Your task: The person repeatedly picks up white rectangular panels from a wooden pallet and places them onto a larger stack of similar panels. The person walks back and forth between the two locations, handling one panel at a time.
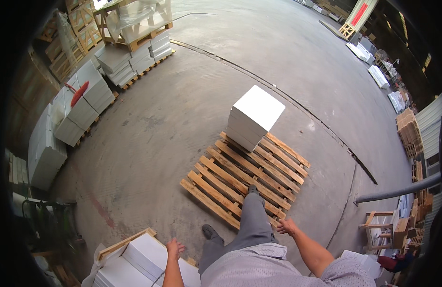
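Observation:
My left hand [174, 248] hangs with curled fingers just above a stack of white slabs [142, 260] on a wooden pallet at the lower left; it holds nothing. My right hand [286, 226] is spread open in the air beside my hip, empty. One of my feet [252, 189] stands on a mostly bare wooden pallet [230, 179] ahead of me, the other foot [210, 232] is on the concrete floor. A short stack of white slabs [254, 117] sits on the pallet's far corner.
More pallets of white slabs [82, 103] line the left side, one with a red object [79, 93] on top. Wooden crates [139, 19] stand at the upper left. A grey pipe [398, 191] and wooden frames [383, 229] are at the right. A crack [297, 103] crosses the floor.

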Demonstrator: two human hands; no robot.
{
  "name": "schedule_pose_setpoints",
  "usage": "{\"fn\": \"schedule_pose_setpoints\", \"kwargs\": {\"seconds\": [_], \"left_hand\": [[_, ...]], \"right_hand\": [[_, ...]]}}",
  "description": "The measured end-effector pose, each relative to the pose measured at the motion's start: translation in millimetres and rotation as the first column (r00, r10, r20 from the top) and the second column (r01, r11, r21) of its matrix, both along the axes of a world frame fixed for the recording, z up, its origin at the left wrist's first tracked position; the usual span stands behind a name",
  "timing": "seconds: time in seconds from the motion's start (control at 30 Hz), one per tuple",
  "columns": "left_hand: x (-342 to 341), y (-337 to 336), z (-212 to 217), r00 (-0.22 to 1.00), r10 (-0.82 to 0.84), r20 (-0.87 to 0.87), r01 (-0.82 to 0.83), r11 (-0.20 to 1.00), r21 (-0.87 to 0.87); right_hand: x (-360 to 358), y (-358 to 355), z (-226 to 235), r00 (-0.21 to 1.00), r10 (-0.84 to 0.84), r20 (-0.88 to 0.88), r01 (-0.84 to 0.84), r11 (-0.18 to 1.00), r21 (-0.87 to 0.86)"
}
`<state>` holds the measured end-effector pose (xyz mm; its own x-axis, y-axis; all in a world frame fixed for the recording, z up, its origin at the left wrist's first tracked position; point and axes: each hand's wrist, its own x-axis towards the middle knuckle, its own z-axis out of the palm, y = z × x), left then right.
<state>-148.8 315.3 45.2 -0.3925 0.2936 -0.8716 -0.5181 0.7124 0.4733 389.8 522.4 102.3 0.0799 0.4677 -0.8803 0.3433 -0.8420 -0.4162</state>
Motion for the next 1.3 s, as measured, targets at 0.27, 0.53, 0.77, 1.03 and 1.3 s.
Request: {"fn": "schedule_pose_setpoints", "kwargs": {"seconds": [0.27,0.53,0.77,1.03,1.3], "left_hand": [[96,254,-6,0.98,-0.127,0.151,0.116,0.99,0.081],[249,587,-60,0.934,-0.288,0.211,0.257,0.952,0.165],[344,790,-119,0.949,-0.207,0.237,0.144,0.956,0.255],[380,823,-169,0.973,-0.212,-0.089,0.22,0.97,0.101],[328,780,-181,0.946,-0.026,-0.322,0.116,0.957,0.265]], "right_hand": [[80,181,-48,0.993,-0.087,0.082,0.086,0.996,0.019],[50,580,-76,0.825,0.152,0.544,-0.44,0.777,0.45],[37,787,-152,0.67,0.097,0.736,-0.652,0.55,0.522],[22,831,-187,0.556,0.162,0.815,-0.75,0.52,0.409],[16,725,-155,0.612,0.373,0.698,-0.644,0.747,0.165]]}}
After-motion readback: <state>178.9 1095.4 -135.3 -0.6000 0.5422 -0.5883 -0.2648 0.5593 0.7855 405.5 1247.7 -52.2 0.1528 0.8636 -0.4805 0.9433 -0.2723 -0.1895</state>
